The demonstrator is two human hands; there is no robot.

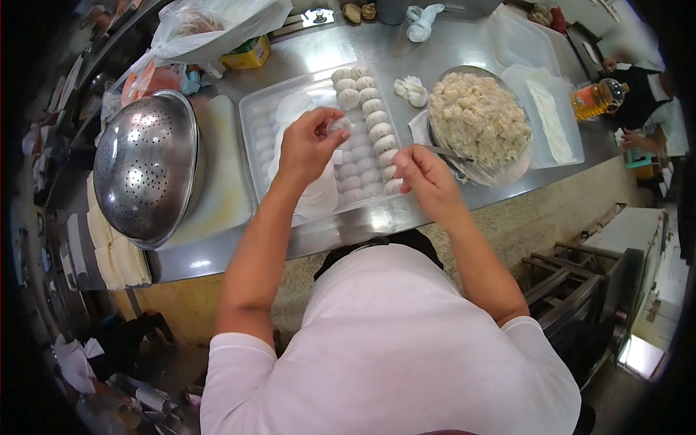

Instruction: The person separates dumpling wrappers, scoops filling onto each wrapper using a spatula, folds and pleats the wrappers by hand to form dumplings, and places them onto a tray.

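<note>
My left hand [310, 148] is above the tray, its fingers curled round a whitish dumpling [338, 127] that they partly hide. In my right hand [429, 180] is a flat metal spatula [451, 152], its blade reaching to the edge of the filling bowl. Pale chunky filling [478, 116] is heaped in that bowl [518, 170]. Pleated dumplings [378, 130] stand in rows along the right side of the translucent plastic tray [246, 109], with more visible through a clear layer. Round white wrappers [317, 199] lie stacked on the tray, below my left hand.
To the left, an upturned perforated metal colander [145, 167] rests by a cutting board [225, 152]. A crumpled white cloth [411, 91], a plastic container [569, 148] and an oil bottle [598, 99] stand on the steel table [312, 243]. At far right is another person [641, 109].
</note>
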